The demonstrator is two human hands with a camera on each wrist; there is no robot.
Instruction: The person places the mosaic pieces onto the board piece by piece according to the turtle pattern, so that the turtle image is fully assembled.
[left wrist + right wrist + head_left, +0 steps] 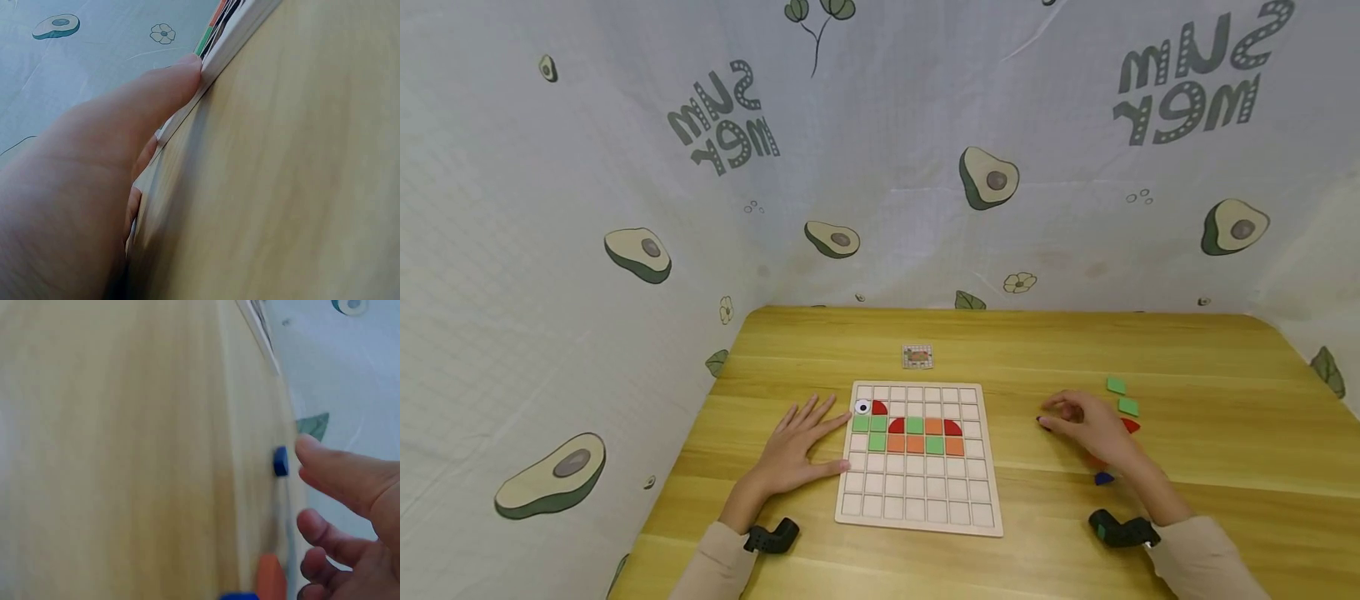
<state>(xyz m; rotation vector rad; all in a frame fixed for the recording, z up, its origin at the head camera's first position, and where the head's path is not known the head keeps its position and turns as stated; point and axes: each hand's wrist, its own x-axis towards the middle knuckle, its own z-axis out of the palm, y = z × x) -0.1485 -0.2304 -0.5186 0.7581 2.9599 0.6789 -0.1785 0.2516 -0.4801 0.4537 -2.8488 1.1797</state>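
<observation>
On the table lies a square pale wooden grid board [917,504] with coloured tiles and a round eye tile [862,407] set in it. My left hand [795,446] is spread flat at the board's left side, thumb and fingertips touching its edge. In the left wrist view, the thumb [169,90] presses against the board's side. My right hand [1090,427] hovers right of the board, thumb and index just by a small blue piece [280,461]. A narrow gap separates these fingertips from the piece in the right wrist view. Its other fingers are loosely bent.
Green tiles [1116,385] lie beyond my right hand. A red piece [1131,426], an orange piece [272,578] and another blue piece [1103,479] are partly beneath or beside my right arm. Behind the board is a small picture card [917,357]. A patterned cloth [895,167] hangs behind the table.
</observation>
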